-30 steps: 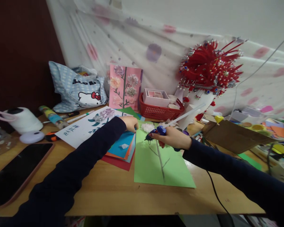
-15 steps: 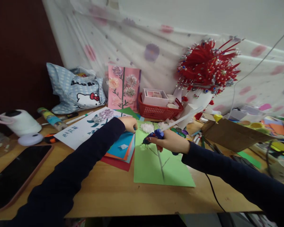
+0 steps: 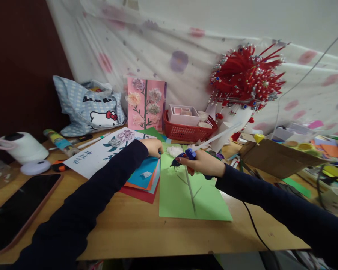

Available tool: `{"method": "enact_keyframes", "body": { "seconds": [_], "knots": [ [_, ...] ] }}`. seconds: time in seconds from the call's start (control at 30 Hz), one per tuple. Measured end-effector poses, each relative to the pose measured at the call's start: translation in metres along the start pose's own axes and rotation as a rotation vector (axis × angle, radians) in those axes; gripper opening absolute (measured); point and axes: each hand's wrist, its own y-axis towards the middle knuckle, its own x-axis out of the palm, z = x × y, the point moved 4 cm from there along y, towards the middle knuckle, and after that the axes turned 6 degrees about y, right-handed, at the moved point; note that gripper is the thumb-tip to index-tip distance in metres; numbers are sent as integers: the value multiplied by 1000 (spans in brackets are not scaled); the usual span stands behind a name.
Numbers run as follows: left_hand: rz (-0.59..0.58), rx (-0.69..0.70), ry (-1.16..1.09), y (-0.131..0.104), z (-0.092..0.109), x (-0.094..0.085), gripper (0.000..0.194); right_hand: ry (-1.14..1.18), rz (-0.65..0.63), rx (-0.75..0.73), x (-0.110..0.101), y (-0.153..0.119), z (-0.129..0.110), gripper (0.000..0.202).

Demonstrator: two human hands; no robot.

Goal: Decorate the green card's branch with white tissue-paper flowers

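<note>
My right hand [image 3: 204,164] grips a blue hot glue gun [image 3: 190,153] with a long whitish glue stick [image 3: 216,137] rising from its back. Its dark nozzle points left, over a light green sheet of paper [image 3: 177,204] that bears a drawn grey branch [image 3: 192,195]. White fluffy flowers [image 3: 174,151] lie near the top of this sheet. At the sheet's upper left edge is my left hand [image 3: 153,147], fingers curled downward; what is under the fingertips is hidden. Coloured papers [image 3: 141,179] in blue, orange and red lie below it, with a small pale scrap [image 3: 145,174] on top.
A white painted flower sheet [image 3: 90,161] and a phone [image 3: 22,210] lie to the left. Behind stand a pink flower picture [image 3: 139,103], a red basket [image 3: 180,131] and a red beaded headdress [image 3: 246,78]. A brown cardboard piece [image 3: 278,157] and a black cord [image 3: 255,227] are at right.
The glue gun has shifted slightly, its nozzle a little higher over the green sheet. My left hand stays in place. The view has moved very slightly.
</note>
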Motion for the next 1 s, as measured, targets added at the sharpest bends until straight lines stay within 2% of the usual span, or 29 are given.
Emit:
{"method": "enact_keyframes", "body": {
  "seconds": [0.13, 0.33, 0.6, 0.73, 0.87, 1.0],
  "knots": [
    [1, 5, 6, 1, 0, 0, 41, 20, -54, -8, 1, -1, -3, 62],
    [4, 4, 14, -1, 1, 0, 41, 43, -26, 7, -1, 1, -2, 62],
    [4, 15, 3, 0, 0, 1, 40, 36, -90, 5, 2, -4, -3, 64],
    [6, 20, 2, 1, 0, 1, 40, 46, -66, 1, 1, -5, -2, 62],
    [8, 17, 6, 2, -1, 2, 40, 81, -106, -17, 5, -7, -1, 62],
    [11, 24, 14, 2, -2, 2, 39, 73, -63, -30, 3, -9, 1, 63]
  ]
}}
